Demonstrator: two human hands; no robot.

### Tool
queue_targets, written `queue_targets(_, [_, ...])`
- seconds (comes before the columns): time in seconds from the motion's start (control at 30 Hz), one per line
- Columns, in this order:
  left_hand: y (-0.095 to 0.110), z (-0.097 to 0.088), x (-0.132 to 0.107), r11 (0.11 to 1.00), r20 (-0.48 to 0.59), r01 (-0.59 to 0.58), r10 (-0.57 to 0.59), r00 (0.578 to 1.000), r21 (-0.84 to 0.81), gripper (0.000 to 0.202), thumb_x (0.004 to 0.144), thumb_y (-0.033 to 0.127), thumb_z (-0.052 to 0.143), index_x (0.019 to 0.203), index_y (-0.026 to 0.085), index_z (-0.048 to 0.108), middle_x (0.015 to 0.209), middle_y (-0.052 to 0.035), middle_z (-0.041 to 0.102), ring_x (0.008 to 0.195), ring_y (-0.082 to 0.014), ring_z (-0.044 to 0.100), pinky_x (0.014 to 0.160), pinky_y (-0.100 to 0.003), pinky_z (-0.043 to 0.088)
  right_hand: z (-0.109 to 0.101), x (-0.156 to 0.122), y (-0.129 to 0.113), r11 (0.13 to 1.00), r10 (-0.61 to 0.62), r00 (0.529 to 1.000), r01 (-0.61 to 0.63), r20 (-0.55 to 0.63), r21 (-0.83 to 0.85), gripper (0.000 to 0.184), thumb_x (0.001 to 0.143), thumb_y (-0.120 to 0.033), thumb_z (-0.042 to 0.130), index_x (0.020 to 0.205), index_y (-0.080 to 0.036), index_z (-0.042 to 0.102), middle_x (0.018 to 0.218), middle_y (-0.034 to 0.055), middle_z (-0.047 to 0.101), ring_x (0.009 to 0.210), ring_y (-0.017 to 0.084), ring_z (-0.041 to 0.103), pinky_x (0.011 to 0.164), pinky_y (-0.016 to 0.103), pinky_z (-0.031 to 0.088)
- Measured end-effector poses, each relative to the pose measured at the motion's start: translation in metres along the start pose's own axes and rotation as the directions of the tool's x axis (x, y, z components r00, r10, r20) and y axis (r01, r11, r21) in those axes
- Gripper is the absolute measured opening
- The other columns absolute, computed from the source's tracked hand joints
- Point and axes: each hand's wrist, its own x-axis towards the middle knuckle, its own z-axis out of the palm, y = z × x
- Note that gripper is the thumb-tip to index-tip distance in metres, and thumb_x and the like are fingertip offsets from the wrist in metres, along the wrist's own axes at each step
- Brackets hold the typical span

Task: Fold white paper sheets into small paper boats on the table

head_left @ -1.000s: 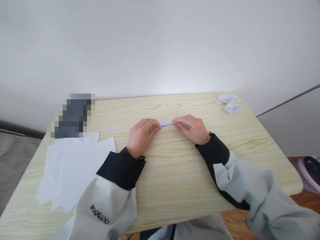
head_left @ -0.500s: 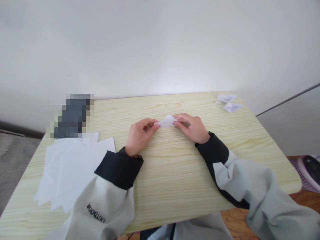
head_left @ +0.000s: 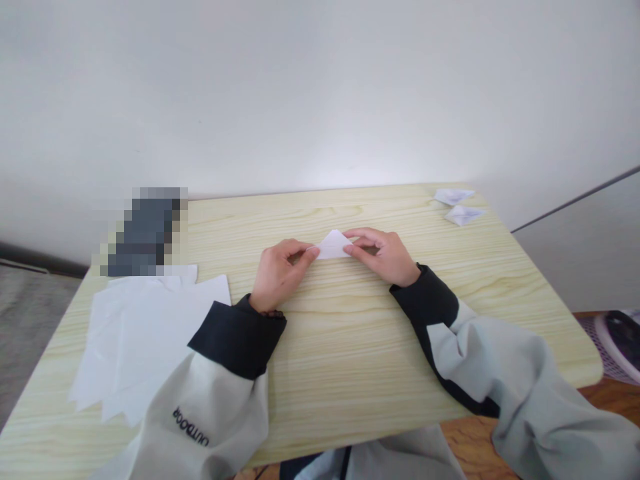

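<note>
A small folded piece of white paper [head_left: 332, 246] is held between my two hands over the middle of the table. It has a pointed top and a straight lower edge. My left hand [head_left: 286, 272] pinches its left corner between thumb and fingers. On the other side, my right hand [head_left: 384, 257] grips the right corner the same way, thumb in front. Parts of both corners are hidden by the fingertips.
Loose sheets of white paper [head_left: 155, 333] overlap at the left of the wooden table [head_left: 340, 373]. Behind them lies a dark, pixelated object [head_left: 145, 233]. Two folded paper boats [head_left: 464, 215] stand at the back right. A pink basket [head_left: 613, 347] is beyond the right edge.
The folded paper has tilted so more of its front face shows, and its peak has shifted slightly left. Both hands keep their pinch and have barely moved.
</note>
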Motion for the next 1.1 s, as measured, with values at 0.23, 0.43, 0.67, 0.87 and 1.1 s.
queue_targets(0.23, [-0.001,0.004,-0.001,0.999,-0.093,0.034,-0.032,0.995,0.014,0.021,0.079,0.036,0.061,0.086,0.017,0.070,0.075,-0.0005,0.070,0.066,-0.0135,0.060,0.063,-0.024,0.045,-0.002,0.001,-0.002,1.000,-0.019,1.000,0.019,0.011,0.001,0.037,0.082,-0.030,0.062,0.117,-0.018,0.062,0.078,0.0003,0.074,0.071,0.015,0.069,0.072,0.026,0.052])
queue_targets(0.43, [-0.005,0.004,-0.001,0.987,-0.150,-0.038,0.062,0.987,0.154,0.018,0.082,0.034,0.058,0.083,0.021,0.071,0.083,-0.0013,0.072,0.075,-0.0166,0.063,0.074,-0.028,0.049,-0.003,0.003,-0.005,0.967,-0.155,0.988,0.155,0.019,-0.202,0.027,0.087,-0.027,0.055,0.110,-0.021,0.067,0.091,0.0032,0.073,0.077,0.016,0.063,0.078,0.032,0.049])
queue_targets(0.67, [-0.011,0.005,0.001,0.944,-0.127,-0.143,0.188,0.974,0.297,0.018,0.083,0.030,0.058,0.082,0.020,0.073,0.081,-0.0021,0.072,0.081,-0.0196,0.061,0.077,-0.030,0.048,-0.002,0.004,-0.003,0.914,-0.243,0.967,0.255,0.076,-0.315,0.026,0.090,-0.027,0.051,0.109,-0.019,0.068,0.098,0.0061,0.071,0.084,0.019,0.059,0.083,0.034,0.045])
queue_targets(0.87, [-0.011,0.006,0.000,0.840,-0.096,-0.251,0.335,0.937,0.481,0.020,0.087,0.028,0.055,0.081,0.021,0.073,0.079,-0.0035,0.071,0.084,-0.0211,0.057,0.076,-0.033,0.047,0.001,0.003,0.000,0.864,-0.221,0.968,0.250,0.118,-0.437,0.029,0.091,-0.029,0.049,0.112,-0.023,0.068,0.094,0.0071,0.060,0.092,0.021,0.052,0.086,0.038,0.039])
queue_targets(1.1, [-0.007,0.008,-0.002,0.708,-0.006,-0.337,0.434,0.901,0.620,0.024,0.091,0.027,0.050,0.082,0.022,0.072,0.080,-0.0046,0.070,0.086,-0.0222,0.056,0.076,-0.035,0.045,0.003,0.002,0.002,0.847,-0.208,0.972,0.236,0.111,-0.477,0.028,0.091,-0.030,0.051,0.111,-0.025,0.068,0.098,0.0073,0.056,0.093,0.021,0.049,0.087,0.039,0.037])
